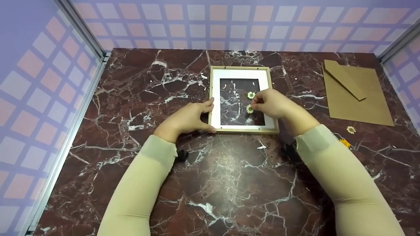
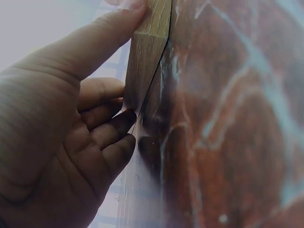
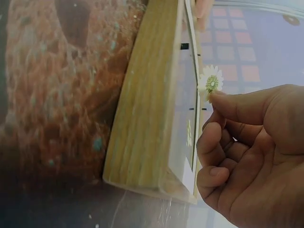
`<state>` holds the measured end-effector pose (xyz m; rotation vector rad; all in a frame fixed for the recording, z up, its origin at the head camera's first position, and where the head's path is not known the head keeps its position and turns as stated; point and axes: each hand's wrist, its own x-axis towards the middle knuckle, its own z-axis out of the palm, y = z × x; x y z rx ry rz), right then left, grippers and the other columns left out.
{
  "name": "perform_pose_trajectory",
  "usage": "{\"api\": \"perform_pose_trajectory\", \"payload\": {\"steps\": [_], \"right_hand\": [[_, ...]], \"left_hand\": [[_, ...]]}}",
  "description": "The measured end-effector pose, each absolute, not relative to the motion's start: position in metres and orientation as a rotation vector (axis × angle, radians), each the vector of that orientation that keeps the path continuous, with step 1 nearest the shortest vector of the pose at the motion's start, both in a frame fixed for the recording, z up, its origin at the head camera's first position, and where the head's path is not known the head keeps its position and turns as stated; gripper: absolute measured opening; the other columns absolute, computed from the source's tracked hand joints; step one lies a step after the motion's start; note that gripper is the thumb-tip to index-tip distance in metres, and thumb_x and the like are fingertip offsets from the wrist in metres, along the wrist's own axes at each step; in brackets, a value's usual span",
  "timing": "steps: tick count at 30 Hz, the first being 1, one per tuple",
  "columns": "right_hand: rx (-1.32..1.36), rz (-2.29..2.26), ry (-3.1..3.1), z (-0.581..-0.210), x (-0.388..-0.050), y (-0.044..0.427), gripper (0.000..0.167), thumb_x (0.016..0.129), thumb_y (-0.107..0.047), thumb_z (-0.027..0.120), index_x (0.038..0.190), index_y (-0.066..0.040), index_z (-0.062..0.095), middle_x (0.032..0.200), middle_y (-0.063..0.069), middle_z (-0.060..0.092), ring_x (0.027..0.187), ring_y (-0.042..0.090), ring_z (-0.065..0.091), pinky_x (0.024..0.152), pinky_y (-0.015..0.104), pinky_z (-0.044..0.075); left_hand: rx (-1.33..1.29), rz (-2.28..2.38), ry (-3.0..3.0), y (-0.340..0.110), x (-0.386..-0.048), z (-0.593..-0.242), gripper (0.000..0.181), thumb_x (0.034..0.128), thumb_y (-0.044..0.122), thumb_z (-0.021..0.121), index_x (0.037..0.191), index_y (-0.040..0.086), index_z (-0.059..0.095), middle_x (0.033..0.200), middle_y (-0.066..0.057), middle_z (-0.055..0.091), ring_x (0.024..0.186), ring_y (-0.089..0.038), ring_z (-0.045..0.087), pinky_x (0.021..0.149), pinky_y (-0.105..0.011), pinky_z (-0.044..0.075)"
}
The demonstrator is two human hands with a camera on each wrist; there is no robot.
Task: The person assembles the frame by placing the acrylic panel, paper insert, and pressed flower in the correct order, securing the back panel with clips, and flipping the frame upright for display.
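A light wooden picture frame with a white mat border lies on the marbled table. Along its left side rests my left hand, thumb at the near corner and fingertips against the wood; in the left wrist view that hand has loosely bent fingers beside the frame edge. My right hand pinches a small white daisy between thumb and forefinger over the frame's dark opening. Just above it sits another white daisy. In the right wrist view the pinched daisy shows its pale green centre.
A brown paper envelope with its flap raised lies at the far right. Nearer are a loose white daisy and an orange flower, close to the right sleeve. A white scrap lies in front of the frame.
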<state>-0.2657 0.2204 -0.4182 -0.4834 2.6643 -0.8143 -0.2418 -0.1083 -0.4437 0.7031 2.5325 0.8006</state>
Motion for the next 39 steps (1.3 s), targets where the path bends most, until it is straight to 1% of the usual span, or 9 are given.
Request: {"api": "perform_pose_trajectory", "payload": {"steps": [4,6,10,15,19,26,31,36,39], "right_hand": [[-0.506,-0.754,2.685,-0.423,-0.268,0.216,0.014,0.106,-0.009,0.07,0.1,-0.001,0.08,0.09,0.008,0.076,0.079,0.018,0.058,0.079,0.035,0.049],[-0.499,-0.742,2.699,-0.424,-0.269,0.214,0.014,0.105,-0.009,0.071,0.1,-0.001,0.081,0.091,0.009,0.076,0.082,0.021,0.06,0.082,0.037,0.05],[-0.49,-0.726,2.713,-0.424,-0.27,0.213,0.012,0.104,-0.01,0.073,0.1,-0.002,0.082,0.096,0.012,0.08,0.087,0.026,0.065,0.088,0.043,0.054],[-0.478,-0.725,2.71,-0.424,-0.27,0.213,0.012,0.104,-0.01,0.074,0.105,-0.002,0.083,0.105,0.018,0.083,0.096,0.032,0.071,0.101,0.053,0.059],[-0.446,-0.73,2.707,-0.424,-0.269,0.213,0.012,0.104,-0.008,0.074,0.11,0.0,0.081,0.112,0.02,0.083,0.102,0.036,0.074,0.105,0.057,0.06],[-0.411,-0.743,2.706,-0.425,-0.267,0.213,0.007,0.103,-0.007,0.076,0.108,-0.001,0.078,0.107,0.019,0.081,0.098,0.033,0.073,0.101,0.055,0.061],[-0.39,-0.756,2.721,-0.423,-0.265,0.216,0.008,0.104,-0.009,0.078,0.108,-0.003,0.08,0.108,0.018,0.082,0.098,0.032,0.073,0.098,0.053,0.061],[-0.359,-0.773,2.753,-0.414,-0.26,0.224,0.007,0.104,-0.013,0.079,0.105,-0.007,0.082,0.111,0.017,0.083,0.092,0.027,0.069,0.084,0.04,0.057],[-0.345,-0.815,2.759,-0.406,-0.254,0.237,0.007,0.104,-0.013,0.078,0.105,-0.006,0.081,0.11,0.017,0.082,0.088,0.024,0.066,0.077,0.034,0.055]], "left_hand": [[0.7,0.795,2.534,-0.108,-0.242,-0.444,0.103,0.0879,0.043,0.098,0.17,0.009,0.046,0.189,-0.002,0.023,0.175,-0.034,0.03,0.146,-0.045,0.025],[0.699,0.794,2.538,-0.108,-0.242,-0.443,0.103,0.0879,0.044,0.098,0.17,0.009,0.046,0.189,-0.002,0.023,0.175,-0.034,0.03,0.146,-0.045,0.025],[0.699,0.79,2.542,-0.109,-0.242,-0.443,0.103,0.088,0.044,0.097,0.17,0.008,0.046,0.189,-0.001,0.023,0.175,-0.034,0.03,0.146,-0.045,0.025],[0.701,0.792,2.542,-0.11,-0.243,-0.444,0.103,0.0879,0.044,0.097,0.17,0.007,0.046,0.189,-0.001,0.023,0.175,-0.033,0.03,0.146,-0.045,0.025],[0.716,0.802,2.533,-0.109,-0.244,-0.444,0.103,0.0886,0.043,0.097,0.17,0.008,0.046,0.189,-0.001,0.023,0.175,-0.033,0.03,0.146,-0.044,0.026],[0.715,0.795,2.541,-0.108,-0.243,-0.442,0.103,0.0879,0.044,0.098,0.17,0.009,0.046,0.189,-0.001,0.023,0.174,-0.033,0.032,0.145,-0.044,0.027],[0.721,0.8,2.541,-0.107,-0.242,-0.442,0.103,0.088,0.044,0.098,0.17,0.007,0.046,0.189,-0.002,0.023,0.174,-0.034,0.032,0.146,-0.045,0.026],[0.712,0.811,2.535,-0.107,-0.242,-0.441,0.104,0.0876,0.045,0.098,0.17,0.007,0.047,0.189,-0.003,0.023,0.174,-0.034,0.031,0.146,-0.045,0.025],[0.709,0.815,2.534,-0.108,-0.241,-0.44,0.104,0.0873,0.045,0.098,0.17,0.007,0.047,0.189,-0.003,0.023,0.174,-0.034,0.031,0.146,-0.045,0.025]]}}
